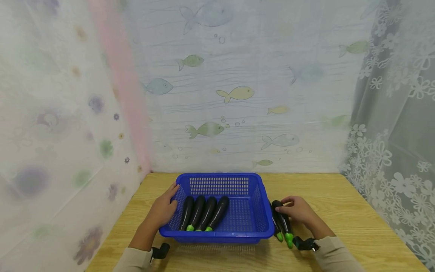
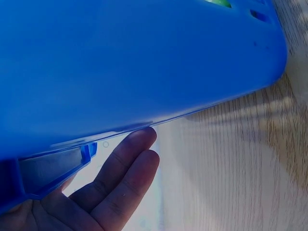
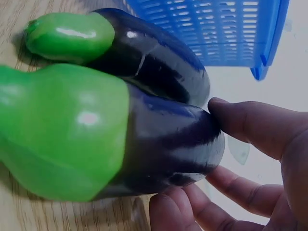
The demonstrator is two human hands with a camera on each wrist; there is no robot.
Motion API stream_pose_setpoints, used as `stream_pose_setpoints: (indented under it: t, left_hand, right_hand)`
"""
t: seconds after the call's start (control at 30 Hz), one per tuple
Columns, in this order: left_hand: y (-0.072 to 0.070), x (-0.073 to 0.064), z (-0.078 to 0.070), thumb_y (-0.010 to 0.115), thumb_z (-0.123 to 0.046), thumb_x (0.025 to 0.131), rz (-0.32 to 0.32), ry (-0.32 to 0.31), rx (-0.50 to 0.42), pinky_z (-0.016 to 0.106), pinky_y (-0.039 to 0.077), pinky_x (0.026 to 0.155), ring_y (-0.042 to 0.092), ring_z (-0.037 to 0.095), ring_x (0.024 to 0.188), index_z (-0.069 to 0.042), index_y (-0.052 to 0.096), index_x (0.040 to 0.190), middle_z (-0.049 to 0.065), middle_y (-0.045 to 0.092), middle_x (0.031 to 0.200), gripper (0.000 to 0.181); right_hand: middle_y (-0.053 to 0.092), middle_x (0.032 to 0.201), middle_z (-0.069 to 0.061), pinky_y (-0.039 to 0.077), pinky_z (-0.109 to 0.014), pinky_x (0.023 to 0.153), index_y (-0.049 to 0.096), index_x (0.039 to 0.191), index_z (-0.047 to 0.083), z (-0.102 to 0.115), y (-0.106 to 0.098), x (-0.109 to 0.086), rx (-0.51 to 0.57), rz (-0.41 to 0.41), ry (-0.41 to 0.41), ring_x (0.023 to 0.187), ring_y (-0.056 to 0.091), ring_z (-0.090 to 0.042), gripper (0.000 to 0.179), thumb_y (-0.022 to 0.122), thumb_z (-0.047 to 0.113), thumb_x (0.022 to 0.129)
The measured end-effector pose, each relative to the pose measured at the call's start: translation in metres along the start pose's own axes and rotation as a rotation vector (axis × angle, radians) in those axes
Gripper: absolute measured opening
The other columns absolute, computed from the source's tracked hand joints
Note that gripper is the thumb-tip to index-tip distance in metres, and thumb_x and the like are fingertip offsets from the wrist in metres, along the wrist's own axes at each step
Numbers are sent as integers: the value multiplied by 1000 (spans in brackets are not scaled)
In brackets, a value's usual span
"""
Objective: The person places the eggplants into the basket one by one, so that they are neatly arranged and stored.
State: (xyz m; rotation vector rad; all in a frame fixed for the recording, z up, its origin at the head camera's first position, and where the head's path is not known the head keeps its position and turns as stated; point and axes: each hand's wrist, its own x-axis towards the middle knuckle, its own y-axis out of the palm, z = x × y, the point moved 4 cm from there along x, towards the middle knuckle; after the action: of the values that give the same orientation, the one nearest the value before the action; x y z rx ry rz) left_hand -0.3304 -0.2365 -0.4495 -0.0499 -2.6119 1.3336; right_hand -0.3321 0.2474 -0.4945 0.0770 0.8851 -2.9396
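Observation:
A blue plastic basket (image 1: 222,237) with slotted walls stands in front of me, several dark eggplants (image 1: 198,213) lying side by side in its left half, green stem ends toward me. My left hand (image 1: 162,209) rests on the basket's left rim, its fingers extended along it. To the right of the basket, two more eggplants lie on the table. My right hand (image 1: 299,211) holds the far end of the outer eggplant (image 3: 168,139), thumb on one side and fingers on the other. The second eggplant (image 3: 149,53) lies between it and the basket wall.
The basket stands on a light wood-grain table (image 1: 340,211). Behind the table hangs a sheet printed with fish (image 1: 238,92). A flower-patterned sheet (image 1: 51,151) covers the left side, and a lacy floral curtain (image 1: 391,170) the right.

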Motion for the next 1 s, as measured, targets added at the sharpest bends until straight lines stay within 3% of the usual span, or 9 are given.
stream_pose_setpoints:
  t: [0.37, 0.8, 1.0]
  left_hand:
    - [1, 1, 1, 43, -14, 101, 6, -15, -7, 60, 25, 122, 27, 38, 155, -9, 34, 162, 9, 23, 172, 62]
    - [1, 0, 2, 43, -14, 101, 6, -5, -2, 61, 26, 122, 28, 39, 154, -9, 34, 162, 10, 24, 172, 62]
    - [1, 0, 1, 43, -13, 101, 5, 2, 9, 61, 26, 122, 28, 40, 154, -8, 34, 162, 10, 24, 172, 62]
  right_hand:
    - [64, 125, -32, 62, -45, 75, 52, 140, -10, -6, -9, -4, 155, 42, 46, 98, 71, -30, 57, 73, 17, 94]
    - [66, 126, -24, 62, -44, 71, 47, 152, 1, -13, -17, -6, 183, 49, 61, 86, 66, -22, 57, 62, 19, 100]
    - [67, 107, -13, 62, -45, 72, 46, 154, 4, -16, -16, -7, 273, 58, 81, 75, 63, -17, 52, 52, 13, 103]
